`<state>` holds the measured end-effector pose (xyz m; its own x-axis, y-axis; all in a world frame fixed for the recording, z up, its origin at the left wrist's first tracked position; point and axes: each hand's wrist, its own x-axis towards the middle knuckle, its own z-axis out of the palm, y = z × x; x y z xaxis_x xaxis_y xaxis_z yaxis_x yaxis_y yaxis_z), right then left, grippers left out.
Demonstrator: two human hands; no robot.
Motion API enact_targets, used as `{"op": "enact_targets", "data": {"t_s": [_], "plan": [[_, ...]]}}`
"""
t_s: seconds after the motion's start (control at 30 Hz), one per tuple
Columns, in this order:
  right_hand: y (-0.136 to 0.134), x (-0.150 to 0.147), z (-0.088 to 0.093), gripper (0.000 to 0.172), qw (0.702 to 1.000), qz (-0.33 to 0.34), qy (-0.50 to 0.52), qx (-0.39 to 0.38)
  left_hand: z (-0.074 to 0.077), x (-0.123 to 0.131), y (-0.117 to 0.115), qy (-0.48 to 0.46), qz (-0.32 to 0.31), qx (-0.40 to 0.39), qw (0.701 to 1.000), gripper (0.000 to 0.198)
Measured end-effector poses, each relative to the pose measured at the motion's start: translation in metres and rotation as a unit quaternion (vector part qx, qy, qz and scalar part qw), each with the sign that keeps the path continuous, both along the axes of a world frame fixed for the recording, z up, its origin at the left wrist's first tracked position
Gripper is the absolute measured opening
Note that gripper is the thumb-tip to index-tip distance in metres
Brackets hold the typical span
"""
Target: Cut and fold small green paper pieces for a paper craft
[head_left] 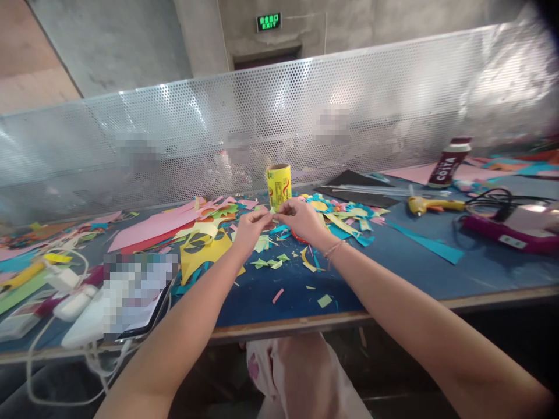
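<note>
My left hand (254, 226) and my right hand (301, 218) meet over the middle of the table, fingertips pinched together. Between them shows a small piece of light green paper (273, 212), partly covered by the fingers. Right behind the hands stands a yellow cardboard tube (279, 185) with printing on it. Several folded light green paper pieces (274, 262) lie on the blue tabletop just below the hands. To the left is a cut yellow paper sheet (203, 256), and blue and yellow paper strips (345, 218) lie to the right.
A yellow glue gun (437, 205), a purple power strip (509, 233) and a dark red bottle (449, 163) are at right. A tablet (144, 308) and white cables (32, 355) sit at left. Pink paper (152, 227) lies behind. A perforated metal screen (174, 128) borders the far side.
</note>
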<state>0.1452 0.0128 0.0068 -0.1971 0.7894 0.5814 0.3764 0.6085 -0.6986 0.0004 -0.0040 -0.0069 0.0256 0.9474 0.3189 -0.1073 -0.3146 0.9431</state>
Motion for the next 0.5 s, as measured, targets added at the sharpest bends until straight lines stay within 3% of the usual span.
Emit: {"op": "enact_targets", "data": {"t_s": [0.23, 0.37, 0.5], "plan": [[0.005, -0.003, -0.005, 0.020, 0.994, 0.065, 0.067, -0.051, 0.000, 0.006, -0.001, -0.120, 0.001, -0.059, 0.991, 0.017], [0.008, -0.007, -0.012, 0.015, 0.988, 0.073, 0.113, -0.081, -0.002, 0.009, 0.000, -0.132, 0.018, -0.047, 0.990, 0.018], [0.009, -0.010, -0.020, 0.020, 0.994, 0.071, 0.068, -0.056, -0.005, 0.010, 0.002, -0.114, 0.033, -0.020, 0.993, 0.021]]}}
